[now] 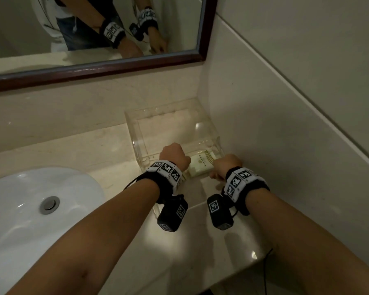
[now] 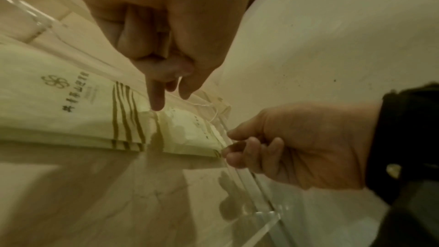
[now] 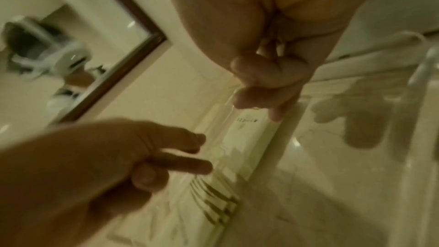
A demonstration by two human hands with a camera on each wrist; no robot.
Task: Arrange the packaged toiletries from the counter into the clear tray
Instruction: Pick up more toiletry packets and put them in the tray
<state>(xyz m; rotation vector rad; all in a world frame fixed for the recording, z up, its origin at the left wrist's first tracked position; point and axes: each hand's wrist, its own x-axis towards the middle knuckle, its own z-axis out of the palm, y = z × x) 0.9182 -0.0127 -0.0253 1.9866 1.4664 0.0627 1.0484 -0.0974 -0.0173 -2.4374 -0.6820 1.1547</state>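
Here the flat cream packets (image 1: 201, 166) lie stacked at the near end of the clear tray (image 1: 134, 124), in the middle of the head view. The left hand (image 1: 174, 155) presses one straight finger on the top packet, its other fingers curled; the right hand (image 1: 227, 166) pinches the packets' edge at the tray's wall. The stack looks slippery, so a sideways nudge could fan it out or push a packet over the low rim. The pale stone table (image 1: 94, 145) holds a white sink (image 1: 19, 205) at lower left; a dark-framed mirror (image 1: 115, 67) hangs above, and tiled wall fills the right.
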